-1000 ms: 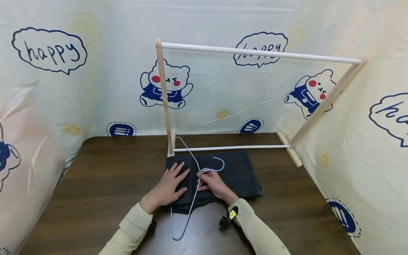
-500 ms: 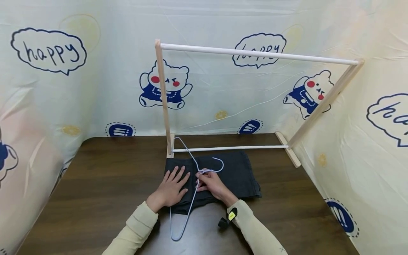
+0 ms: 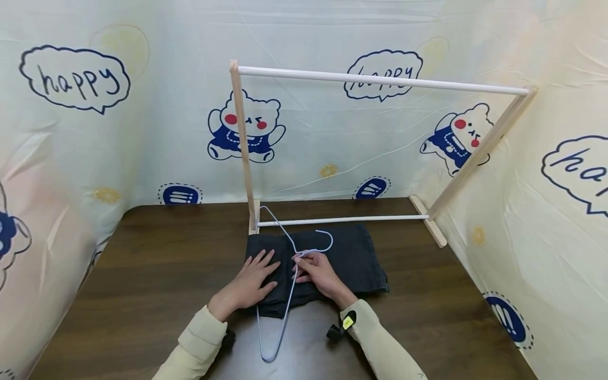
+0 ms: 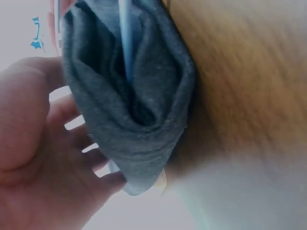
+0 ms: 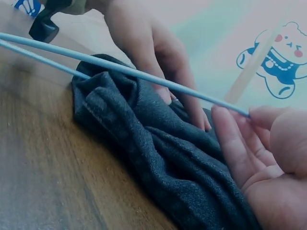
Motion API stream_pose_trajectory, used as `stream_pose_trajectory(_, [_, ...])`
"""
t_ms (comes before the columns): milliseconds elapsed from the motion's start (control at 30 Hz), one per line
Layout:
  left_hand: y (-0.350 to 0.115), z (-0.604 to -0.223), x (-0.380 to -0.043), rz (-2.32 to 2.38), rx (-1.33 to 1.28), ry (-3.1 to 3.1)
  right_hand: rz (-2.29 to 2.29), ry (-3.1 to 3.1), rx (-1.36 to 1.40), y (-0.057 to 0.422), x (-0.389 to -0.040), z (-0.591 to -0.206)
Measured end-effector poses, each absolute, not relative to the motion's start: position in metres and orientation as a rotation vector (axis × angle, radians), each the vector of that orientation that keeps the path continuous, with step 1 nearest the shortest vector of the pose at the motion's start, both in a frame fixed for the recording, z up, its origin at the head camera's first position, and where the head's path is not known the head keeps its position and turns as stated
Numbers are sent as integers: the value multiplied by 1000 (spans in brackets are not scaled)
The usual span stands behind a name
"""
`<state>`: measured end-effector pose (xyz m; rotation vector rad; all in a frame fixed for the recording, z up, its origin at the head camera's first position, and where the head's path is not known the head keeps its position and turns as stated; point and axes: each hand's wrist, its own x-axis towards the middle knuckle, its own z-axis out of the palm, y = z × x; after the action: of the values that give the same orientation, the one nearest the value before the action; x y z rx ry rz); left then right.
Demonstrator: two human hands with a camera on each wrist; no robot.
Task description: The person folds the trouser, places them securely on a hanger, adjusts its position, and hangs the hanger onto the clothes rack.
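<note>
A dark folded garment [image 3: 351,264], denim-like, lies on the table. My left hand [image 3: 248,284] rests on its left part with the fingers spread. A light blue wire hanger [image 3: 287,311] stands across the garment, its hook [image 3: 331,241] pointing right. Near the hook, my right hand [image 3: 322,275] pinches the hanger between thumb and fingers. One hanger bar enters the fold of the cloth [image 4: 120,129] in the left wrist view. From the right wrist, the upper wire [image 5: 139,74] passes above the cloth [image 5: 158,139], with the lower wire running into the fold.
Behind the garment stands a rack with a white top rail [image 3: 380,81], a white lower rail [image 3: 342,219] and wooden side posts [image 3: 244,142]. The far end of the hanger reaches close to the left post. Printed curtains surround the brown table [image 3: 166,264].
The hanger has tilted slightly, its near end shifting a little right and its hook a little up. My left wrist shifted right, then back left. The right hand keeps its pinch.
</note>
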<state>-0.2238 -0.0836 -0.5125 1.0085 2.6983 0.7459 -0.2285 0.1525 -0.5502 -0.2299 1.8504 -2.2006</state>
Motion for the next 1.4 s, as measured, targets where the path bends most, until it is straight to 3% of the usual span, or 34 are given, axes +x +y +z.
stream_pose_trajectory(433, [-81,-494,-196,1308,956,2609,-2264,1945,-355,140,-219,-522])
stream_pose_trajectory(833, [-86,-477,-179,1640,586,2388,-2167,2100,-386,116,-212,-488])
stream_pose_trajectory(1400, [-96,-464,-173,1882,342,2221,-1988,2291,-567,93,-214,-470])
